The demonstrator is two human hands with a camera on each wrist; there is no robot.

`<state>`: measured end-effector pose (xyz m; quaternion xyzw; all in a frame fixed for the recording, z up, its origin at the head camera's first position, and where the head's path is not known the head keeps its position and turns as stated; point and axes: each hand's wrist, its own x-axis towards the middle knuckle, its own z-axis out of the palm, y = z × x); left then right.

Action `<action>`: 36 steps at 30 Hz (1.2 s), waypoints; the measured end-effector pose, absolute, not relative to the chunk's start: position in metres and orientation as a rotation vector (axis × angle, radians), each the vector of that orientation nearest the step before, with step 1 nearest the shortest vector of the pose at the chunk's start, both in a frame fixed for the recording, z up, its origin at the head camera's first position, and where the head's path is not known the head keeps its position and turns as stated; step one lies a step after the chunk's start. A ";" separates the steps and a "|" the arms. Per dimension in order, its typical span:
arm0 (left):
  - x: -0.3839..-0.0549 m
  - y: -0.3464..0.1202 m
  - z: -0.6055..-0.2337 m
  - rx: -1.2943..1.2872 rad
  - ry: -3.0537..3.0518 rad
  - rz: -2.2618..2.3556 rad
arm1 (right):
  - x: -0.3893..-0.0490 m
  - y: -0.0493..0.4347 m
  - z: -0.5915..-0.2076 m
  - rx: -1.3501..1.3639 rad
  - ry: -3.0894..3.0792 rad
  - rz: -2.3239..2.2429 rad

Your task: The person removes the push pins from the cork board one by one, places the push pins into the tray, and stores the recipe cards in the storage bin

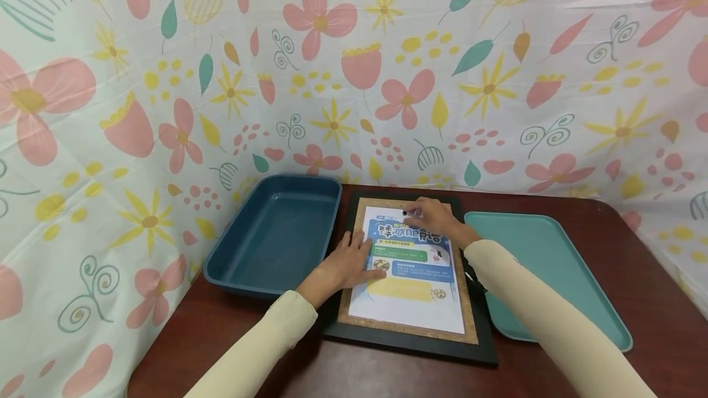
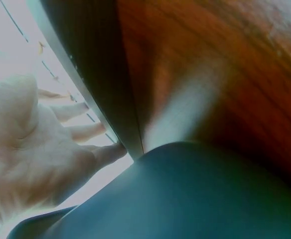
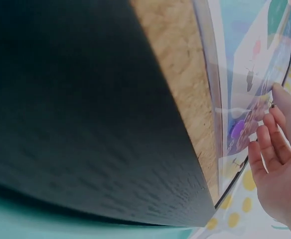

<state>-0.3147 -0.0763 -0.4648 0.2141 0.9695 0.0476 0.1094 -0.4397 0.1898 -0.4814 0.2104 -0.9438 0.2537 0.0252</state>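
Observation:
A printed sheet (image 1: 406, 312) with blue, green and yellow panels lies on a cork board (image 1: 409, 331) with a black border (image 1: 481, 349). My left hand (image 1: 350, 261) rests over the sheet's left edge, its fingers spread; the left wrist view shows its palm (image 2: 26, 144) beside the dark border. At the sheet's top, my right hand (image 1: 434, 217) pinches a small dark pin-like thing (image 1: 404, 213) between thumb and finger. In the right wrist view that small thing (image 3: 272, 105) shows at the fingertips, close over the sheet; I cannot tell its exact kind.
A deep dark-blue tray (image 1: 271, 244) stands left of the board. To the right lies a shallow teal tray (image 1: 544, 263), partly under my right forearm. All stand on a brown wooden table (image 1: 641, 275). A flower-patterned cloth (image 1: 354, 78) hangs behind and at the left.

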 end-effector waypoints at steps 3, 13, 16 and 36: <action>-0.314 -0.076 -0.465 0.636 2.859 0.130 | -0.441 0.189 -0.483 0.624 -2.906 0.804; -0.314 -0.075 -0.462 0.630 2.847 0.135 | -0.447 0.184 -0.485 0.492 -2.910 0.935; -0.313 -0.076 -0.461 0.626 2.845 0.156 | -0.448 0.184 -0.486 0.446 -2.928 0.989; -0.312 -0.072 -0.460 0.611 2.853 0.097 | -0.448 0.183 -0.485 0.392 -2.971 1.058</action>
